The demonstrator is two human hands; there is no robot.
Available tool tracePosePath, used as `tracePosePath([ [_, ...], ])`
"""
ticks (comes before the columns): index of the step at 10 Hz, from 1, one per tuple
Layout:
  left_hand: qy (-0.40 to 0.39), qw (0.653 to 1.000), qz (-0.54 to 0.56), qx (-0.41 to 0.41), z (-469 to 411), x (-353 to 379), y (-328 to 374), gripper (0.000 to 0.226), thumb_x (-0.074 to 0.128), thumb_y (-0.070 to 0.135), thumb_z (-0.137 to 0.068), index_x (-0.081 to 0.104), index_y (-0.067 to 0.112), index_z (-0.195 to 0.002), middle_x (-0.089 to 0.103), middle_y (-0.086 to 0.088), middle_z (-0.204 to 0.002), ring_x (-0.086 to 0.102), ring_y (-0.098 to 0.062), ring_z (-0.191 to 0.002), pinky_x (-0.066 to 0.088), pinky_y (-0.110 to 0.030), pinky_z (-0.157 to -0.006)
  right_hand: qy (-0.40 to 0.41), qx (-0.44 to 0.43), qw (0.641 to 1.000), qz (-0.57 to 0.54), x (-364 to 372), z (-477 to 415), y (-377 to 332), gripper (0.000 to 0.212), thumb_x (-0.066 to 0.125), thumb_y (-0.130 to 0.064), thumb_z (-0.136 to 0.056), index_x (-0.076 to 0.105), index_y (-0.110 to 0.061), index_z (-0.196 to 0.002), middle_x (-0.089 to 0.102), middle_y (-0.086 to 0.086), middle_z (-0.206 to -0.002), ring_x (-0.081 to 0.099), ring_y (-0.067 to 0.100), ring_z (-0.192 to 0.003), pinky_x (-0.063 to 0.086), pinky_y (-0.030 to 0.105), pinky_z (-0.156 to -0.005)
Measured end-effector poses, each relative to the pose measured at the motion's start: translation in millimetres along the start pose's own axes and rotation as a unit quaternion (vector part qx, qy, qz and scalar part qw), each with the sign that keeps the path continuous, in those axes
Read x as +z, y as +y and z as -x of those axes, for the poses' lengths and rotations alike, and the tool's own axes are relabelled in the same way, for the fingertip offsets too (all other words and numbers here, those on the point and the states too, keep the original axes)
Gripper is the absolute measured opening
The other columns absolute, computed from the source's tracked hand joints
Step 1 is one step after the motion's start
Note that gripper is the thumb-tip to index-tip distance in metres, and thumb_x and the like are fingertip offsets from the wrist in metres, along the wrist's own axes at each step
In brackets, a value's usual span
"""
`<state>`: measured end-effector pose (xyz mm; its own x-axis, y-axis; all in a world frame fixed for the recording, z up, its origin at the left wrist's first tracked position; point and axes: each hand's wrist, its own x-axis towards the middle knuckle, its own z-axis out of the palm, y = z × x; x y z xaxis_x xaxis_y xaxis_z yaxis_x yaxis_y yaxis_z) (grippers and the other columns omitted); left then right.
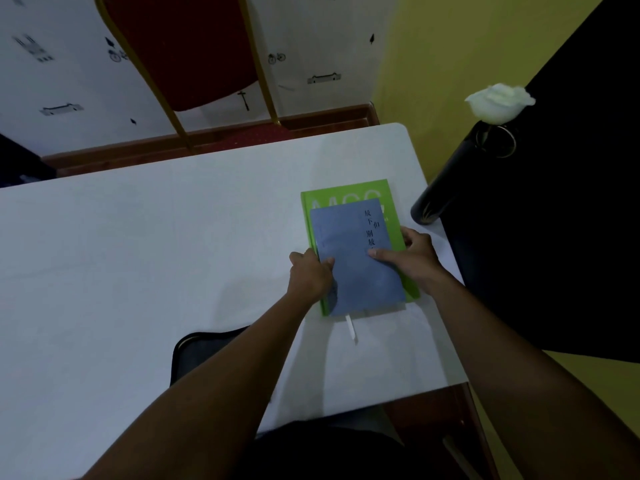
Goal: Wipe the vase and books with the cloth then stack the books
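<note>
A blue book (353,268) lies on top of a larger green book (343,192) at the right side of the white table (138,254). My left hand (308,271) grips the blue book's left edge, thumb on its cover. My right hand (412,258) holds the right side, thumb pressed on the blue cover and fingers at the green book's edge. A white ribbon bookmark (351,327) hangs from the blue book's near end. A tall black vase (450,181) with a white flower (498,102) stands at the table's right edge. A dark cloth (197,355) lies under my left forearm.
A red chair with a gold frame (194,53) stands beyond the table's far edge. A black surface (554,237) fills the area right of the table. The table's left half is bare white.
</note>
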<state>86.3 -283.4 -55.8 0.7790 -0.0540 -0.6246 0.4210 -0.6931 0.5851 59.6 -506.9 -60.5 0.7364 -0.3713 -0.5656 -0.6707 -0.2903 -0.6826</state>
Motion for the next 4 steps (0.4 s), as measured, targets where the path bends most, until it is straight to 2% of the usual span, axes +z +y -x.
tracePosePath([
  [1,-0.008,1.000,0.008,0.014,-2,4,-1,0.042,0.049,0.042,-0.103,0.051,0.006,-0.125,0.038,-0.014,-0.127,0.057,-0.034,-0.114,0.054,-0.052,-0.100,-0.006,-0.002,1.000,0.012,0,-21,19,0.120,0.091,-0.080,-0.033,0.060,-0.023,-0.134,0.061,0.003,-0.135,0.067,0.024,-0.116,0.063,0.047,-0.090],
  [2,-0.034,0.997,-0.007,0.066,6,-8,-7,0.043,0.045,0.040,-0.105,0.052,0.006,-0.130,0.041,-0.016,-0.129,0.051,-0.028,-0.118,0.047,-0.047,-0.108,0.015,0.010,0.999,0.036,4,2,-2,0.124,0.091,-0.067,-0.053,0.040,-0.018,-0.154,0.044,0.006,-0.154,0.048,0.027,-0.141,0.049,0.050,-0.110],
  [3,-0.036,0.986,-0.060,0.154,15,-25,-22,0.040,0.039,0.030,-0.109,0.048,0.003,-0.137,0.047,-0.023,-0.128,0.043,-0.029,-0.125,0.039,-0.039,-0.108,0.090,-0.089,0.988,0.089,11,31,-20,0.113,0.084,-0.048,-0.070,0.019,-0.029,-0.161,0.037,0.004,-0.157,0.033,0.026,-0.145,0.035,0.048,-0.117],
  [4,0.001,0.977,-0.083,0.196,25,-52,-22,0.052,0.039,0.033,-0.109,0.040,-0.001,-0.148,0.047,-0.021,-0.145,0.043,-0.032,-0.137,0.035,-0.037,-0.113,0.115,-0.252,0.956,0.096,33,49,-30,0.080,0.076,-0.025,-0.087,0.035,-0.021,-0.156,0.048,0.008,-0.149,0.043,0.027,-0.137,0.041,0.046,-0.113],
])
